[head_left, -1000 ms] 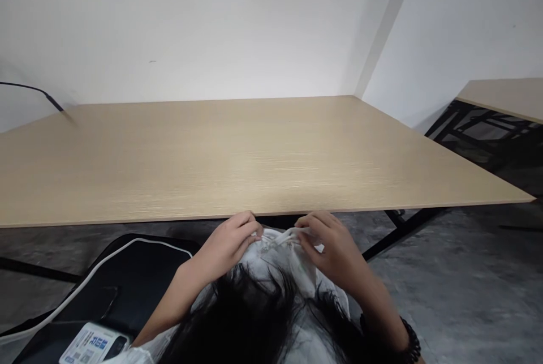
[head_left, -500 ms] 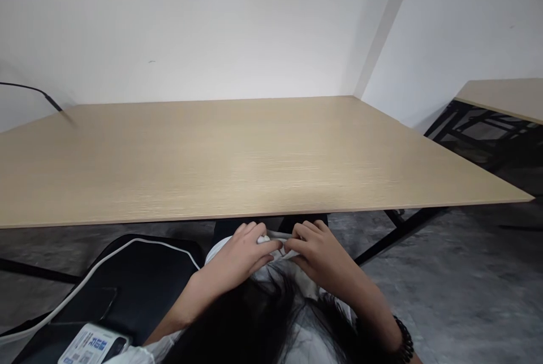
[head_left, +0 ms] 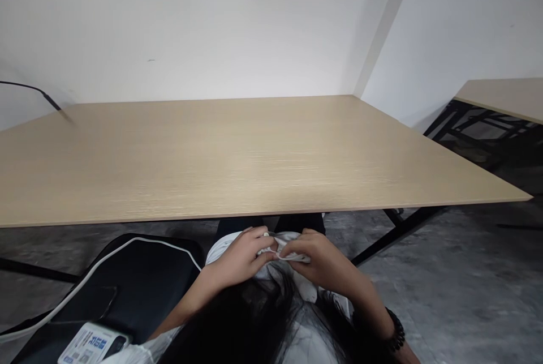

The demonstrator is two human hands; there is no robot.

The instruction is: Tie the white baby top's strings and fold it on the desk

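Low in front of my body, both hands meet over my lap, just below the table's near edge. My left hand is closed, thumb and fingers pinching a bunched piece of white cloth that looks like the front of my white shirt. My right hand pinches the same cloth from the right side, with a thin white edge or cord showing between the fingertips. The fingertips of both hands nearly touch. Dark hair hangs below and partly covers the shirt; exactly what the fingers grip is partly hidden.
A light wooden table spans the view ahead, against a white wall. On the left stands a black chair with a white cable across it and a white labelled device. Another table is at the right.
My hands have shifted slightly and their fingers have drawn in on the cloth. The right hand's fingers are more folded, and more of the white edge shows between the hands.
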